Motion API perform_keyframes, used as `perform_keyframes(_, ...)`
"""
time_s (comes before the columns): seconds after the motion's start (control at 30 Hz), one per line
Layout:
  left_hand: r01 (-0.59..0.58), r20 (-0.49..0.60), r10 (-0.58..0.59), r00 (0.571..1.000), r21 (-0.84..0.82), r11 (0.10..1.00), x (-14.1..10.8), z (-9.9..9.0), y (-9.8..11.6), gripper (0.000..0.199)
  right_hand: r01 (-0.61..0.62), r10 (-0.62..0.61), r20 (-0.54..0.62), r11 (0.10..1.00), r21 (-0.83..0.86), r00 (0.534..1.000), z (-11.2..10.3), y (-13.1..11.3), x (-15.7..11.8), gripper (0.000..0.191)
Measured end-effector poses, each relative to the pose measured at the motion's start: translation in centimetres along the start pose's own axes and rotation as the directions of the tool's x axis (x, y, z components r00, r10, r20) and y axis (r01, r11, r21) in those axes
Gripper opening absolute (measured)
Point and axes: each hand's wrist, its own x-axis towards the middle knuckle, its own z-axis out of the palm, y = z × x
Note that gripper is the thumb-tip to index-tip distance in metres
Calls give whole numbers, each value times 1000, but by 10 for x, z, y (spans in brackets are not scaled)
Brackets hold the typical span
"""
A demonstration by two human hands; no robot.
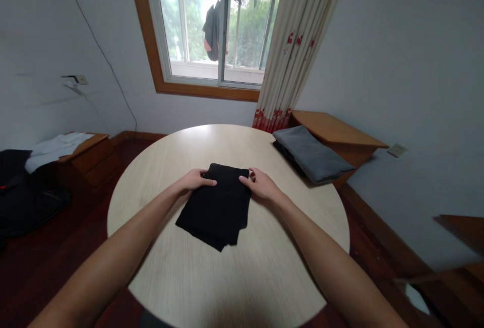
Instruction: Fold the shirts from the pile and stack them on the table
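Observation:
A folded black cloth [219,204] lies on the round pale wooden table [151,267], its layers slightly offset at the near edge. My left hand [194,180] grips its far left side, with the thumb on top and the other fingers beside or under the edge. At the far right corner, my right hand [260,183] pinches the same cloth, thumb on top and fingers at the edge. Dark grey folded fabric [312,154] rests near the table's right rim, with a black layer showing beneath it.
A wooden cabinet [336,129] stands behind the table at the right, beside a patterned curtain [287,46]. White cloth [56,149] lies on a low wooden cabinet [93,159] at the left, near a black bag [30,207] on the floor.

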Motion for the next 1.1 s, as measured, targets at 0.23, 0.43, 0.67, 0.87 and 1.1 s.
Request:
perform_keyframes(0.23,-314,127,322,938,-80,946,-4,10,-5,74,48,-114,125,896,442,986,2,16,11,75)
perform_keyframes(0.43,-525,218,514,829,-11,851,-5,11,-4,62,-65,-271,420,772,632,866,-32,7,-2,71)
perform_keyframes(0.67,-613,303,584,753,0,790,-7,22,-1,63,105,-392,428,825,556,814,-37,-15,-1,65)
perform_keyframes(0.87,-459,-144,450,882,-38,888,10,-1,-18,66,145,-331,277,838,527,902,-44,-15,42,47)
perform_keyframes(1.1,-329,-446,257,857,-91,940,25,-25,-35,62,367,-181,-421,830,420,889,-144,0,122,44)
